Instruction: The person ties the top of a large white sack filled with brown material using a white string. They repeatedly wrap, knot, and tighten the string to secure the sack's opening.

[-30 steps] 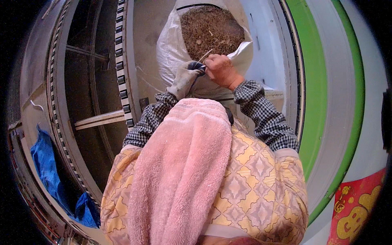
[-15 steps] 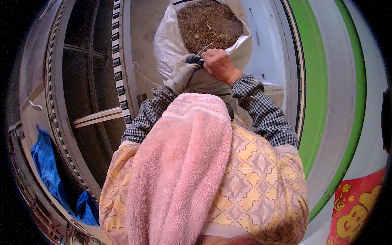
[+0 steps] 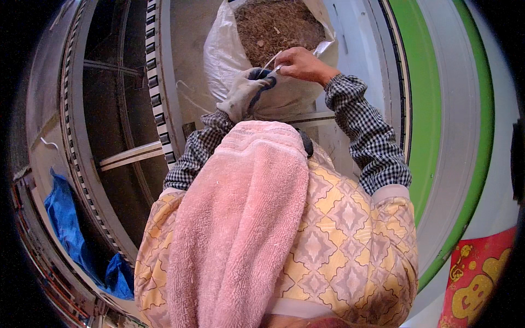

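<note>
A white woven sack (image 3: pixel 221 68) stands upright in front of me, its mouth wide. Brown, dry, shredded plant matter (image 3: pixel 279 30) fills it. My left hand (image 3: pixel 246 90), in a pale glove with dark-blue fingers, is closed on the near part of the sack's rim. Just right of it, my bare right hand (image 3: pixel 302 64) pinches a thin white string (image 3: pixel 269 61) over the rim. The string runs down toward the gloved fingers; its lower end is hidden there.
A dark recessed frame with a toothed black-and-white edge (image 3: pixel 153 82) runs along the left. Green and grey panels (image 3: pixel 426 109) curve along the right. Blue sheeting (image 3: pixel 68 218) hangs at lower left, and a red-and-gold printed sheet (image 3: pixel 476 273) at lower right. A pink towel (image 3: pixel 235 218) hangs down my front.
My right hand has moved up and right, away from the gloved hand, drawing the white string out between them. My left hand stays at the rim.
</note>
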A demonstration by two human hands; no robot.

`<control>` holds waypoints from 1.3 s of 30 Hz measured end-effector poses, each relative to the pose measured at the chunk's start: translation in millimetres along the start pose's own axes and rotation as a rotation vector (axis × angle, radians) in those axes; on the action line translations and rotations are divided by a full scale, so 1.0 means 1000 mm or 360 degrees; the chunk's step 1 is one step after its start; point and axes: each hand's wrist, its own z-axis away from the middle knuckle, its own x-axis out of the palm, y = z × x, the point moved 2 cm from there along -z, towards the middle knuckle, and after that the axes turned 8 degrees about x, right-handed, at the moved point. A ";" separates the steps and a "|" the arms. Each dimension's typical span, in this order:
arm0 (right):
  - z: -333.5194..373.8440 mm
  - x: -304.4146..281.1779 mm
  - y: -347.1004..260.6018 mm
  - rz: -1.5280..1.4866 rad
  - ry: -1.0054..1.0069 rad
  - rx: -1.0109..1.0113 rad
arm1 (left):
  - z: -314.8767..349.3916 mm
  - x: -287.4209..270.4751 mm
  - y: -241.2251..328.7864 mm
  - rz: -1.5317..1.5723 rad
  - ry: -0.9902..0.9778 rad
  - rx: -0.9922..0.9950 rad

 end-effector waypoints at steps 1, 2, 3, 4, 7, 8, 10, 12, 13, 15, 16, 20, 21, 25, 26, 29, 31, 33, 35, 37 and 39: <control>-0.001 0.001 -0.001 0.0023 -0.0029 0.0014 | 0.000 0.001 0.000 0.0017 0.0021 0.0019; -0.002 0.004 -0.003 0.0048 -0.0051 0.0026 | 0.000 0.002 0.000 0.0035 0.0043 0.0036; -0.002 0.005 -0.004 0.0067 -0.0045 0.0026 | 0.000 0.003 0.001 0.0042 0.0046 0.0046; -0.002 0.008 -0.004 0.0096 -0.0036 0.0051 | 0.001 0.003 0.001 0.0043 0.0047 0.0062; -0.001 0.013 -0.003 0.0077 0.0007 0.0182 | 0.002 0.006 0.001 0.0094 0.0107 0.0099; -0.001 0.013 -0.002 0.0016 -0.0007 0.0280 | 0.002 0.007 0.001 0.0117 0.0137 0.0113; -0.001 0.015 0.001 -0.0085 -0.0036 0.0399 | 0.002 0.009 0.000 0.0218 0.0190 0.0162; -0.002 0.016 0.002 -0.0164 -0.0060 0.0441 | 0.001 0.009 -0.001 0.0264 0.0225 0.0172; -0.002 0.016 0.002 -0.0166 -0.0079 0.0436 | 0.000 0.009 -0.001 0.0261 0.0234 0.0160; -0.002 0.017 0.002 -0.0161 -0.0089 0.0442 | 0.000 0.008 -0.001 0.0260 0.0255 0.0146; -0.001 0.017 0.001 0.0024 -0.0004 0.0363 | 0.001 0.008 0.000 0.0266 0.0268 0.0144; 0.001 0.015 0.000 0.0377 0.0066 0.0380 | 0.008 0.008 0.007 0.0459 0.0226 0.0114; 0.001 0.014 0.001 0.0363 0.0014 0.0440 | 0.009 0.008 0.009 0.0424 0.0204 0.0098; 0.000 0.010 0.005 0.0277 -0.0122 0.0481 | 0.003 0.010 0.013 0.0086 0.0114 0.0150; 0.000 0.010 0.006 0.0241 -0.0129 0.0456 | -0.001 0.011 0.012 -0.0042 0.0064 0.0246; 0.002 0.013 0.006 0.0187 0.0009 0.0309 | -0.010 0.010 0.005 -0.0284 -0.0056 0.0327; 0.005 0.016 0.006 0.0207 0.0115 0.0293 | -0.014 0.005 -0.002 -0.0273 -0.0070 0.0238; 0.008 0.021 0.006 0.0258 0.0195 0.0335 | -0.017 0.004 -0.006 -0.0177 -0.0071 0.0208; 0.010 0.025 0.004 0.0405 0.0220 0.0354 | -0.019 0.005 -0.006 -0.0015 -0.0040 0.0205; 0.010 0.026 0.001 0.0495 0.0270 0.0328 | -0.022 0.009 -0.003 0.0108 -0.0006 0.0233; 0.011 0.025 -0.002 0.0572 0.0379 0.0326 | -0.024 0.013 0.002 0.0171 0.0005 0.0215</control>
